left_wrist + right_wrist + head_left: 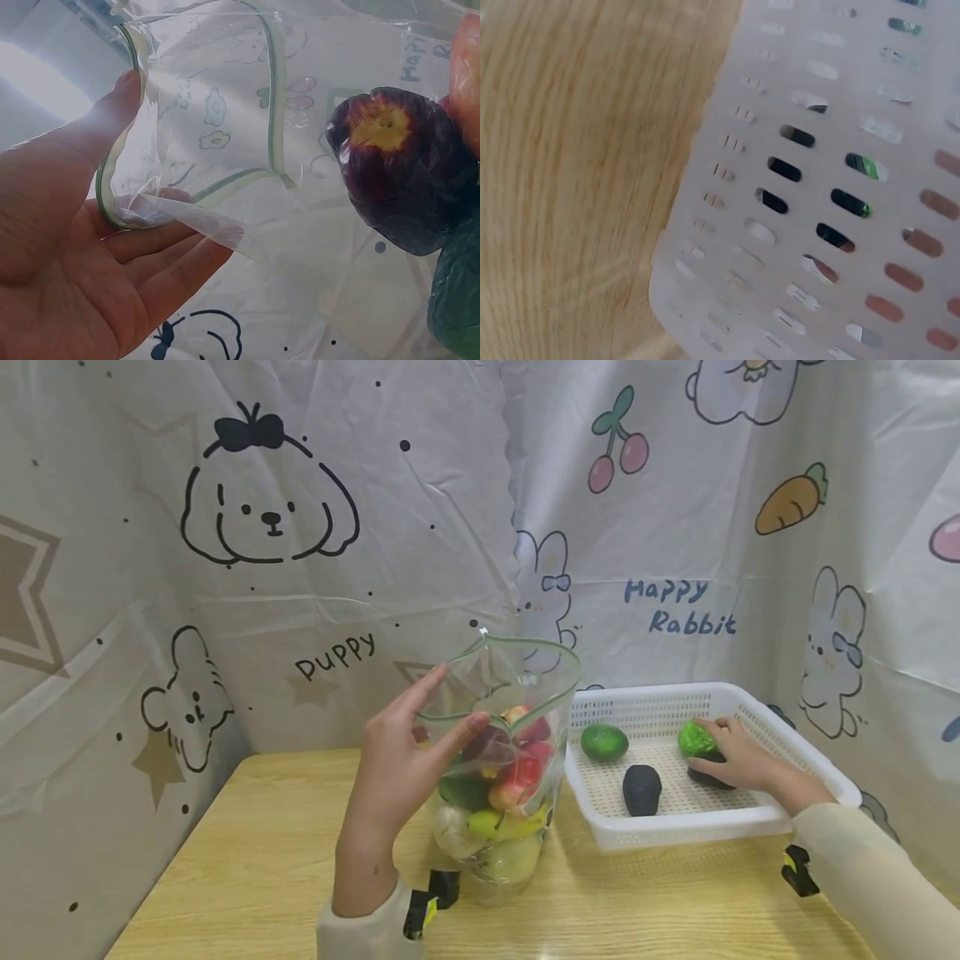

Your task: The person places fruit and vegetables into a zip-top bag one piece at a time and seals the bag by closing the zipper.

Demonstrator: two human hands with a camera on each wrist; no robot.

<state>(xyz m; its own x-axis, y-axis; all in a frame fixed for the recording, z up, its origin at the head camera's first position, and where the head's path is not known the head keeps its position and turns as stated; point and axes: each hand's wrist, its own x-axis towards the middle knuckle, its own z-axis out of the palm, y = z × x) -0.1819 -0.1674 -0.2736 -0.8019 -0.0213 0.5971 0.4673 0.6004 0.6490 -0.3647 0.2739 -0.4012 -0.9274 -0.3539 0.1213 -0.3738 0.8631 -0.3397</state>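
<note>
A clear zip bag point(495, 689) with a green-edged mouth stands open on the table, packed with toy fruit and vegetables. My left hand point(401, 752) holds its left rim between thumb and fingers; the left wrist view shows the rim point(109, 172) along the thumb. Inside are a dark purple fruit point(405, 169), a yellow banana point(495, 823) and several others. Over in the white basket, my right hand point(742, 758) has its fingers on a crinkled green vegetable point(694, 739). Its thumb lies over a dark fruit point(708, 774), partly covered by the hand.
The white perforated basket point(652, 837) sits right of the bag on the wooden table point(247, 852). A green fruit point(604, 742) and a dark, avocado-like fruit point(642, 790) lie in it. Basket walls block most of the right wrist view. A printed curtain point(420, 527) hangs behind.
</note>
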